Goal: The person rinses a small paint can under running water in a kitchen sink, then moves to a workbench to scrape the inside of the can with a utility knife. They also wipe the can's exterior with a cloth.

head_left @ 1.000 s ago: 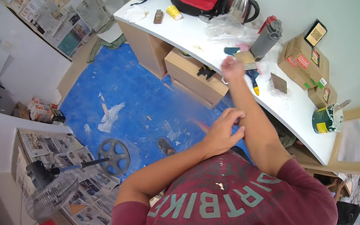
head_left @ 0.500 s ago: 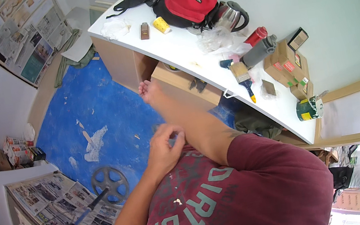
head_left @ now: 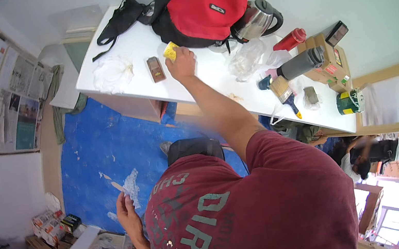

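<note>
My right hand reaches over the white counter, its fingers closed around a small yellow patterned paper cup. Left of the cup lies a small brown block-like object; I cannot make out exactly what it is. Further left is a crumpled clear plastic bag. A red and black backpack rests just behind the cup. My left hand hangs low on the left over the blue floor, fingers loosely apart with nothing in them.
Along the counter stand an electric kettle, a red bottle, a grey bottle, a wide paintbrush, a cardboard box and a green paint tub. Boxes sit at lower left. Another person is at far right.
My right hand has gone from beside the counter's front up onto it, and now grips the yellow cup. My left hand has dropped away from my right arm, down and left.
</note>
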### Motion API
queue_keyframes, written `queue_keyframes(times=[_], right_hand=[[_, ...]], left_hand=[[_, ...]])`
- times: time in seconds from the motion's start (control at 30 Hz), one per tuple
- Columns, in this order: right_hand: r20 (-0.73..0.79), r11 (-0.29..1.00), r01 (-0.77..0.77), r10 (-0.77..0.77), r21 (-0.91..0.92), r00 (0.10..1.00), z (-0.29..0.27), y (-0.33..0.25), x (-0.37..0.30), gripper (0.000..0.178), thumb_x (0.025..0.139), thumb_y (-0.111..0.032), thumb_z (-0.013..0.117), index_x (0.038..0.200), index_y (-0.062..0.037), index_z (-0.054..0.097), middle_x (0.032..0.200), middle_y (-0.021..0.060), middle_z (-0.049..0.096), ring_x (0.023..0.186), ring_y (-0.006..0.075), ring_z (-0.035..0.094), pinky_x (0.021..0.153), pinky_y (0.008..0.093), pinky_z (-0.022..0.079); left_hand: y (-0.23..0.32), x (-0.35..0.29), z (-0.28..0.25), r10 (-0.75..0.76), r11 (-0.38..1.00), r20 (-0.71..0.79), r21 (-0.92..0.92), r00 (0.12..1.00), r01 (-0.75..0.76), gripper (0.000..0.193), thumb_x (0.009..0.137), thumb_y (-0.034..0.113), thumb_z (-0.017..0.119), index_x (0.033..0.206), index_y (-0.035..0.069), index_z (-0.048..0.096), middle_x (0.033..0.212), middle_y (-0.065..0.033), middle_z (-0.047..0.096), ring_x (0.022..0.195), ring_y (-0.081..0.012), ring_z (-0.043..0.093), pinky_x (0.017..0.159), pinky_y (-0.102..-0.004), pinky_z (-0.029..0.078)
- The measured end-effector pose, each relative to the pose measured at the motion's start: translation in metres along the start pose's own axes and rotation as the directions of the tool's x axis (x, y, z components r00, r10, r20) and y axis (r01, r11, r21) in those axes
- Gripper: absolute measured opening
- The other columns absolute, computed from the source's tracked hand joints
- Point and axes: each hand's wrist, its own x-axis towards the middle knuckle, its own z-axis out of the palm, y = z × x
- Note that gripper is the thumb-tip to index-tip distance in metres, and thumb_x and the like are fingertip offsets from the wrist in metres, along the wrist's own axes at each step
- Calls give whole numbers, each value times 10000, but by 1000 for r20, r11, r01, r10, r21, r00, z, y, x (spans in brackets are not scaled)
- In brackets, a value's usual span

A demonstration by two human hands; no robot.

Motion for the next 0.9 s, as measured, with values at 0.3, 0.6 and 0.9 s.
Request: queue_keyframes(times=[0.3, 0.6, 0.9], right_hand=[[264, 995, -96, 103, -40, 959, 8, 34, 36, 671, 822, -305, 806, 1396, -94, 529, 1194, 198, 699, 1128, 397, 671, 967, 476, 540], [-27, 893, -374, 392, 251, 919, -15, 41, -52, 689, 906, -421, 806, 1396, -13, 544, 1217, 145, 704, 1093, 266, 679, 960, 394, 526], [-11, 694, -621, 670, 364, 742, -10, 81, -96, 708, 855, -340, 879, 1361, 38, 560, 1218, 164, 712, 1016, 287, 710, 842, 366, 605]], left_hand=[[58, 145, -1, 25, 990, 347, 123, 937, -72, 425, 1074, 247, 600, 1397, -29, 599, 1210, -140, 711, 1084, -189, 653, 956, -334, 505], [104, 321, -62, 257, 825, 644, 242, 720, -511, 473, 1027, 320, 627, 1400, 29, 610, 1341, -232, 672, 1236, -364, 660, 1027, -418, 523], [100, 416, -126, 323, 884, 336, 226, 885, -409, 464, 1009, 336, 626, 1393, 77, 620, 1257, -218, 706, 1109, -378, 698, 957, -437, 547]])
